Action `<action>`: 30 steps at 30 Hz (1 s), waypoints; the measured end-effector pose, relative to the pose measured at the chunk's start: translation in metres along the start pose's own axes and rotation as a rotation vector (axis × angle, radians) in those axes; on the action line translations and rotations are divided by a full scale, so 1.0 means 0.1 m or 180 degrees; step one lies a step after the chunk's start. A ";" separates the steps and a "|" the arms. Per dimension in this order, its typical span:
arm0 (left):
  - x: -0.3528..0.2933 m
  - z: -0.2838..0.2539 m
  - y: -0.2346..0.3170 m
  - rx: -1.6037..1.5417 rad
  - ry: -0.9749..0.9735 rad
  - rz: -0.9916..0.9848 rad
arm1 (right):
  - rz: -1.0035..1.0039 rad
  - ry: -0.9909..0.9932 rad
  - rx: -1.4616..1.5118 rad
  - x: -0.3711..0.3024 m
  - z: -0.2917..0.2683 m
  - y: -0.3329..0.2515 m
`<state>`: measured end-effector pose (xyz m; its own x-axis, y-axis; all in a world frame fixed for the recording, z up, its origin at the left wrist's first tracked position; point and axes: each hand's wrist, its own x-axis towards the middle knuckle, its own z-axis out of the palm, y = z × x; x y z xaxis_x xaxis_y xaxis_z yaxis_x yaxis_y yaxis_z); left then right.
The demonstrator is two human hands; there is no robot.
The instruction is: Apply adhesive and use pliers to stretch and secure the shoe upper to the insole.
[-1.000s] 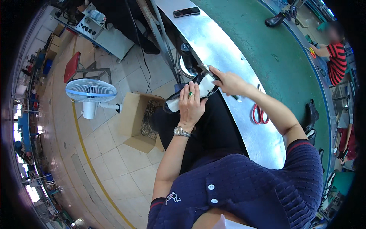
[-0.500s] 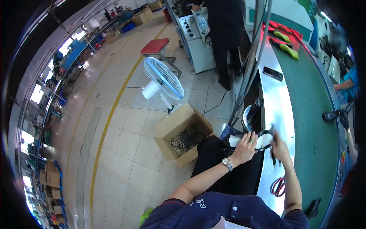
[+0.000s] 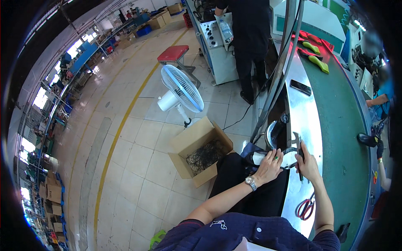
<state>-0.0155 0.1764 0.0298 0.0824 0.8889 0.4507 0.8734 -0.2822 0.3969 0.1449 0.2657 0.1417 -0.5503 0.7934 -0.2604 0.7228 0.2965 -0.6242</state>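
My left hand (image 3: 268, 166) is closed over the middle of a black shoe (image 3: 289, 158) with a white face turned up. The shoe lies across my lap at the bench's near edge, and my fingers hide its centre. My right hand (image 3: 308, 166) grips a hammer-like hand tool (image 3: 297, 141) with a metal head and dark handle. Its head is just above the shoe's right end, apart from it. Below the right hand, red-handled scissors (image 3: 305, 209) lie on the metal bench strip (image 3: 307, 119).
A dark phone (image 3: 300, 87) lies farther up the strip, beside a green conveyor belt (image 3: 343, 138) carrying yellow-green shoe forms (image 3: 318, 64). A round lamp (image 3: 273, 133) and metal poles (image 3: 279, 75) stand ahead. To the left are an open carton (image 3: 197, 150) and a fan (image 3: 181, 88).
My right hand and the tool have moved from a blur at the shoe's right end to a clearer position just beside it. My left hand keeps its hold on the shoe.
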 end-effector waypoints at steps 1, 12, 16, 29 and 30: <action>0.01 0.00 0.01 0.0058 0.0038 0.0029 | -0.0014 0.0279 0.0023 0.02 0.10 0.01; 0.20 -0.15 0.02 0.0090 -0.0124 -0.0039 | -0.0193 0.0083 -0.1165 0.03 0.18 0.04; 0.49 -0.38 -0.08 -0.0481 -0.0694 -0.0742 | 0.0416 -0.0642 -0.0420 0.01 -0.07 -0.04; 0.34 -0.60 -0.28 -0.0623 -0.1108 -0.0704 | 0.0598 -0.1610 0.1795 -0.18 0.20 0.04; 0.25 -0.54 -0.24 0.0182 -0.0878 -0.0025 | 0.0260 -0.1440 0.1507 -0.22 0.23 0.05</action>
<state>-0.0604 0.1865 0.0746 0.1961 0.9578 0.2100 0.8995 -0.2609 0.3504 0.1504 0.2373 0.1272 -0.6975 0.4710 -0.5401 0.5646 -0.1030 -0.8189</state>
